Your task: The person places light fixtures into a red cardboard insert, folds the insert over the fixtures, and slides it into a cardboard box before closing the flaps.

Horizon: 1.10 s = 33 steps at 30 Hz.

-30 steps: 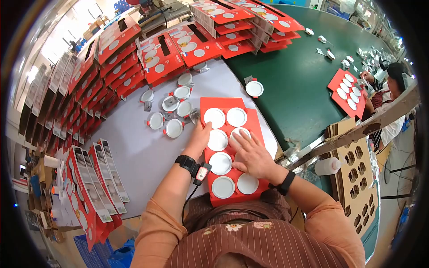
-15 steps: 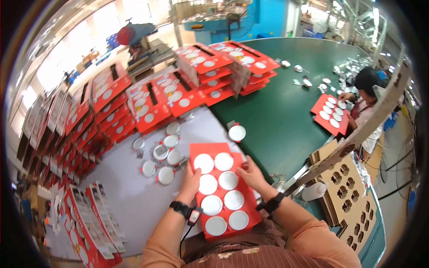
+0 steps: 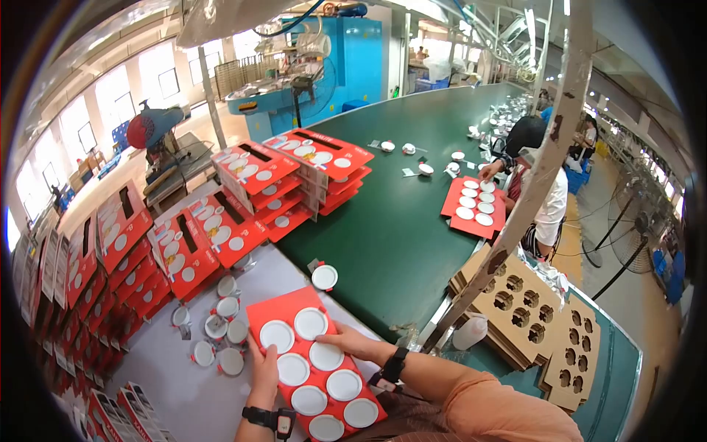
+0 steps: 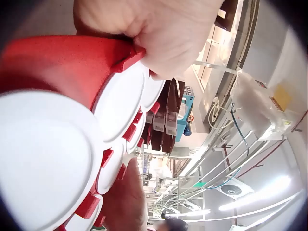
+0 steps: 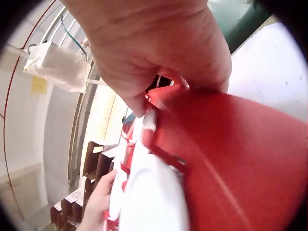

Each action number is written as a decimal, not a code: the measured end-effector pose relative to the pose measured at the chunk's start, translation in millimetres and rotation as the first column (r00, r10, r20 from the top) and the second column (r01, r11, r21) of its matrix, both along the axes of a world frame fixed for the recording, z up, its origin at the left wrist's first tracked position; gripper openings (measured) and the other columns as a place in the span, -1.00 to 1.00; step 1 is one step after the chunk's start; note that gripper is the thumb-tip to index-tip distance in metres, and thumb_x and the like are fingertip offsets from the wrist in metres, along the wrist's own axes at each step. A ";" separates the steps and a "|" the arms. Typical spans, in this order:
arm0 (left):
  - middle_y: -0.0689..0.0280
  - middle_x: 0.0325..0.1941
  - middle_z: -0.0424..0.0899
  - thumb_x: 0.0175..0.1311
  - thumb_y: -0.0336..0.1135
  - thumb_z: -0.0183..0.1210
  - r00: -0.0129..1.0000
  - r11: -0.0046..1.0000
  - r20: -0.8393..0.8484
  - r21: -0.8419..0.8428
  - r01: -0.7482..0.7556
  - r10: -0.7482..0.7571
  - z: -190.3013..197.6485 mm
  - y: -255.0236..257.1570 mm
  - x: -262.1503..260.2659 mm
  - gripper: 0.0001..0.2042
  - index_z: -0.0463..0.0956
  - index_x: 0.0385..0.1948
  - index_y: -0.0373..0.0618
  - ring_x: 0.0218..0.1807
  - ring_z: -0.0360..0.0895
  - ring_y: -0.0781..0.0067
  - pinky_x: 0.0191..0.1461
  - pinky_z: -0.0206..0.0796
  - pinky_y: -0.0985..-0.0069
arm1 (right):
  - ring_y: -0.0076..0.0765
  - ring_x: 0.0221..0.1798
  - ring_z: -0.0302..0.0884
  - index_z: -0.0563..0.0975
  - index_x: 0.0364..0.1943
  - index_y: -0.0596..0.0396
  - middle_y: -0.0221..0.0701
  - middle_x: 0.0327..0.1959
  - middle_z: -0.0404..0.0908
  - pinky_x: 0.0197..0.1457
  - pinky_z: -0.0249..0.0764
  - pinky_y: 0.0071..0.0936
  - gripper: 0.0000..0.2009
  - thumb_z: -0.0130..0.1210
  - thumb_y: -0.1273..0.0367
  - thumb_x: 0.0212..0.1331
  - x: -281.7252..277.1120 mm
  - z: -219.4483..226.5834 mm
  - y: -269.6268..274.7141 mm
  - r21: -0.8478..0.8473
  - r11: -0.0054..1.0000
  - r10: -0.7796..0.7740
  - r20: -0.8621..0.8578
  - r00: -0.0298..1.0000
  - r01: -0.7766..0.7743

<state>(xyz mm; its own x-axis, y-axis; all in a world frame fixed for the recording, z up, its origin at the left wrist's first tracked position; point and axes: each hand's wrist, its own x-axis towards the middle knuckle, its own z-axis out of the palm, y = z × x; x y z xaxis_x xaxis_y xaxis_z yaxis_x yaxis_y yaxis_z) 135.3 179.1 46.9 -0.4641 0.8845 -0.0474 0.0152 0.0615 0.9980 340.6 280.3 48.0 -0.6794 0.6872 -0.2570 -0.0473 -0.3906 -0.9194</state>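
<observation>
A red cardboard panel fitted with two columns of white round downlights is held in front of the body. My left hand grips its left edge, with the thumb over the front near a downlight. At the opposite edge my right hand pinches the board, thumb on the face beside an upper downlight. In the left wrist view, the red tabs show around the discs. The right wrist view has the right hand bent over the red cardboard; some fingertips are hidden behind it.
Loose downlights lie on the pale tabletop, and another downlight on the green belt. Stacked red boxes stand left and ahead. A metal post, cardboard inserts and a white bottle are right. A person works beyond.
The head view has swung up and to the right. My right hand has gone from lying on a downlight to gripping the panel's right edge, and the panel now appears turned in view.
</observation>
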 end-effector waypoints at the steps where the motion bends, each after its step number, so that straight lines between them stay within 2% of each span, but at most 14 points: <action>1: 0.09 0.46 0.08 0.26 -0.44 0.03 0.975 0.998 -0.216 -0.024 -0.061 0.054 -0.6 4.1 -2.6 -0.29 -0.14 0.44 -0.13 0.46 0.06 0.19 0.46 -0.02 0.35 | -0.38 0.11 0.50 0.23 0.30 0.21 -0.27 0.17 0.46 0.18 0.45 -0.41 -0.40 0.16 0.24 0.25 0.1 2.6 0.8 -0.070 0.997 0.030 -0.055 0.998 -0.034; 3: 0.01 0.48 0.02 0.14 -0.49 0.14 1.000 0.993 -0.016 0.120 0.001 0.001 3.1 10.7 -16.3 -0.19 -0.13 0.44 -0.11 0.52 -0.07 0.12 0.50 -0.13 0.32 | -0.39 0.11 0.49 0.24 0.29 0.21 -0.29 0.16 0.47 0.19 0.45 -0.43 -0.42 0.15 0.24 0.27 -1.3 2.2 3.2 -0.106 0.992 0.057 -0.055 0.997 -0.063; 5: -0.04 0.49 -0.01 0.06 -0.52 0.20 0.929 0.994 -0.369 0.101 0.050 -0.009 -3.2 17.2 -35.6 -0.14 -0.10 0.44 -0.11 0.52 -0.09 0.06 0.51 -0.15 0.28 | -0.39 0.12 0.48 0.28 0.28 0.25 -0.28 0.15 0.49 0.22 0.41 -0.44 -0.42 0.13 0.20 0.28 -1.1 7.0 3.5 -0.072 0.990 0.120 0.019 0.993 -0.118; 9: 0.00 0.48 0.02 0.04 -0.54 0.23 0.893 0.997 -0.448 -0.077 0.006 -0.040 -8.5 21.2 -41.2 -0.33 0.18 0.27 -0.21 0.51 -0.04 0.13 0.50 -0.10 0.30 | -0.41 0.14 0.45 0.22 0.34 0.21 -0.23 0.21 0.43 0.26 0.35 -0.45 -0.31 0.18 0.14 0.22 -3.6 -1.0 14.7 0.051 0.977 0.201 0.120 0.972 -0.208; 10: 0.02 0.35 0.26 0.05 -0.52 0.26 0.875 0.999 -0.482 0.003 -0.044 0.040 -10.7 22.3 -38.0 -0.41 0.25 0.18 -0.25 0.40 0.20 0.16 0.40 0.12 0.31 | -0.36 0.15 0.45 0.17 0.36 0.21 -0.18 0.25 0.38 0.26 0.36 -0.43 -0.25 0.23 0.15 0.18 -5.8 0.5 15.7 0.177 0.978 0.075 0.210 0.975 -0.114; 11: 0.02 0.35 0.26 0.05 -0.52 0.26 0.875 0.999 -0.481 0.008 -0.049 0.047 -11.4 24.1 -38.6 -0.41 0.25 0.18 -0.25 0.40 0.20 0.16 0.40 0.12 0.31 | -0.32 0.16 0.46 0.11 0.39 0.21 -0.13 0.29 0.33 0.26 0.36 -0.42 -0.19 0.27 0.17 0.13 -6.8 1.5 17.0 0.304 0.952 -0.060 0.283 0.957 -0.030; 13: 0.10 0.16 0.45 0.07 -0.50 0.27 0.996 0.993 -0.084 -0.119 -0.013 0.003 -10.6 22.0 -38.0 -0.48 0.29 0.11 -0.24 0.18 0.43 0.26 0.22 0.34 0.38 | -0.21 0.18 0.45 0.04 0.41 0.19 -0.05 0.33 0.24 0.24 0.39 -0.38 -0.11 0.33 0.21 0.06 -9.7 -2.3 26.2 0.324 0.945 -0.056 0.263 0.963 -0.034; 15: 0.20 -0.02 0.54 0.12 -0.48 0.27 0.996 0.996 -0.063 -0.069 -0.060 0.055 -22.7 25.7 -36.4 -0.55 0.31 0.05 -0.22 -0.01 0.53 0.37 0.05 0.44 0.45 | -0.19 0.16 0.46 0.11 0.39 0.14 -0.04 0.30 0.27 0.21 0.42 -0.35 -0.15 0.33 0.22 0.04 -17.0 -15.1 40.8 0.645 0.757 -0.061 0.225 0.972 -0.102; 17: 0.19 0.00 0.54 0.13 -0.47 0.27 0.985 0.998 0.170 -0.062 0.028 -0.017 -24.9 23.8 -36.1 -0.57 0.32 0.04 -0.21 0.00 0.53 0.36 0.08 0.44 0.42 | -0.25 0.09 0.49 0.28 0.25 0.08 -0.14 0.12 0.45 0.15 0.44 -0.35 -0.30 0.35 0.24 0.01 -17.1 5.7 40.0 0.459 0.875 0.020 0.287 0.958 -0.156; 23: 0.24 -0.04 0.55 0.14 -0.43 0.28 0.937 0.993 0.343 -0.071 0.093 -0.063 -31.0 16.0 -30.8 -0.56 0.31 0.04 -0.21 0.00 0.51 0.41 0.09 0.40 0.43 | -0.22 -0.01 0.56 0.36 0.16 0.08 -0.18 -0.06 0.58 0.02 0.49 -0.34 -0.37 0.33 0.17 -0.01 -21.0 -6.5 46.7 0.508 0.844 -0.032 0.366 0.930 -0.171; 25: 0.24 -0.03 0.55 0.14 -0.42 0.28 0.923 0.992 0.381 -0.086 0.090 -0.051 -29.1 15.8 -30.1 -0.54 0.31 0.07 -0.20 0.00 0.51 0.41 0.10 0.39 0.44 | -0.19 0.00 0.57 0.41 0.14 0.06 -0.20 -0.03 0.59 0.00 0.51 -0.31 -0.42 0.27 0.11 0.05 -15.3 11.0 65.5 0.439 0.823 0.040 0.588 0.808 -0.360; 27: 0.25 -0.03 0.55 0.16 -0.41 0.26 0.906 0.992 0.421 -0.093 0.083 -0.036 -38.8 17.3 -31.5 -0.57 0.33 0.06 -0.20 -0.01 0.51 0.41 0.11 0.38 0.44 | -0.10 0.00 0.57 0.46 0.08 0.06 -0.22 -0.01 0.60 -0.03 0.52 -0.25 -0.47 0.23 0.09 0.06 -12.8 18.9 103.2 0.577 0.680 -0.114 0.693 0.712 -0.452; 29: 0.25 -0.02 0.55 0.18 -0.42 0.23 0.931 0.995 0.361 -0.064 0.082 -0.054 -62.1 14.2 -39.4 -0.59 0.34 0.07 -0.19 0.00 0.51 0.40 0.11 0.38 0.42 | -0.04 -0.02 0.55 0.48 0.02 0.05 -0.25 -0.07 0.61 -0.03 0.52 -0.22 -0.57 0.22 0.21 0.06 -16.5 56.4 130.6 0.751 0.602 -0.394 0.574 0.718 -0.271; 33: 0.25 -0.04 0.55 0.18 -0.42 0.19 0.962 0.997 0.265 -0.028 0.079 -0.068 -69.1 15.2 -41.1 -0.62 0.36 0.05 -0.18 -0.01 0.51 0.40 0.10 0.38 0.42 | -0.09 0.13 0.44 0.49 0.00 0.07 -0.26 -0.01 0.54 0.16 0.39 -0.25 -0.63 0.19 0.39 0.05 -42.9 111.0 190.2 0.982 0.081 -0.629 0.185 0.755 -0.173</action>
